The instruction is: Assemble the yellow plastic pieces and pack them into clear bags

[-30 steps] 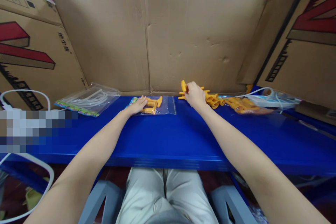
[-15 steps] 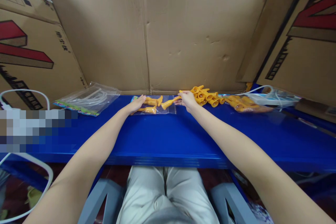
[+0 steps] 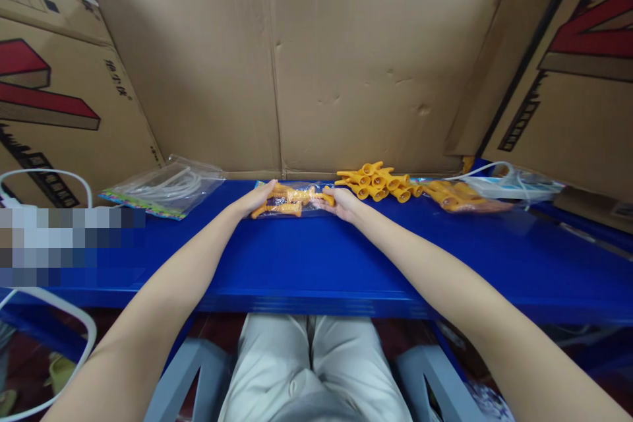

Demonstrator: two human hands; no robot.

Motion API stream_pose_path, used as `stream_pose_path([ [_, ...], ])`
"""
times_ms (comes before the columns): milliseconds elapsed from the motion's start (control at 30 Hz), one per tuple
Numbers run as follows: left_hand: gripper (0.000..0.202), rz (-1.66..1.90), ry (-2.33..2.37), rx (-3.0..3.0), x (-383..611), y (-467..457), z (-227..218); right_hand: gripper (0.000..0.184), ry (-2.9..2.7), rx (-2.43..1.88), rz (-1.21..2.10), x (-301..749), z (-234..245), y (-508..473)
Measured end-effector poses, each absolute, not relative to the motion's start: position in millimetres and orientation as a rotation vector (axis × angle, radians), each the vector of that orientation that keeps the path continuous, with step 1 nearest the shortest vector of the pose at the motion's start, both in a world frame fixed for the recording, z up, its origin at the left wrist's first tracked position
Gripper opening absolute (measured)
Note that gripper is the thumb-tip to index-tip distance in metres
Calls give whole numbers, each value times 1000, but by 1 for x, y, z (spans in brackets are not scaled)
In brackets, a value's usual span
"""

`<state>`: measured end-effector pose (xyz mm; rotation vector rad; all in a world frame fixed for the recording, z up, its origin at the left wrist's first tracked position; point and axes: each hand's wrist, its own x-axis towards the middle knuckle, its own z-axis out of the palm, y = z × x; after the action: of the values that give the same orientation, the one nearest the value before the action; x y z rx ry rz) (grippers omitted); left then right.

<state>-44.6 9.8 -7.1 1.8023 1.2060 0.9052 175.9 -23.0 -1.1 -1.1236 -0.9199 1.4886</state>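
Observation:
A small clear zip bag (image 3: 289,200) with several orange plastic pieces inside lies at the far side of the blue table (image 3: 316,257). My left hand (image 3: 256,198) rests on the bag's left end, fingers flat. At the bag's right, open end is my right hand (image 3: 340,203), pinching an orange piece (image 3: 324,198) at the mouth. A loose heap of the same orange pieces (image 3: 378,182) lies just right of that hand.
Cardboard sheets wall in the table at the back and both sides. A stack of clear zip bags (image 3: 165,187) lies at the left. A filled bag of orange pieces (image 3: 457,196) and a white power strip with cable (image 3: 514,186) lie at the right.
My right hand left the loose heap with one orange piece, moved left, and now holds it at the bag's mouth. The left hand stayed on the bag.

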Motion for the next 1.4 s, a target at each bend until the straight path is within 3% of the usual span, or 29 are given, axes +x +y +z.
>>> stream_pose_path([
  [133,60,885,1246,1851,-44,9,-5,10,-1351,-1291,1135,177,-8,-19],
  [267,68,908,1317,1863,-47,16,-7,23,-1566,-1439,753,184,-11,-15],
  [533,64,929,1357,1796,-50,22,-8,25,-1224,-1206,1369,173,-4,-30],
  [1100,66,908,1326,1841,-52,28,-12,30,-1296,-1152,1396,175,-9,-23],
  [1267,62,906,1288,1842,-51,26,-11,7,-1565,-1056,1346,178,-10,-27],
  [1400,61,899,1287,1815,-49,21,-9,23,-1781,-1045,1353,180,-6,-34],
])
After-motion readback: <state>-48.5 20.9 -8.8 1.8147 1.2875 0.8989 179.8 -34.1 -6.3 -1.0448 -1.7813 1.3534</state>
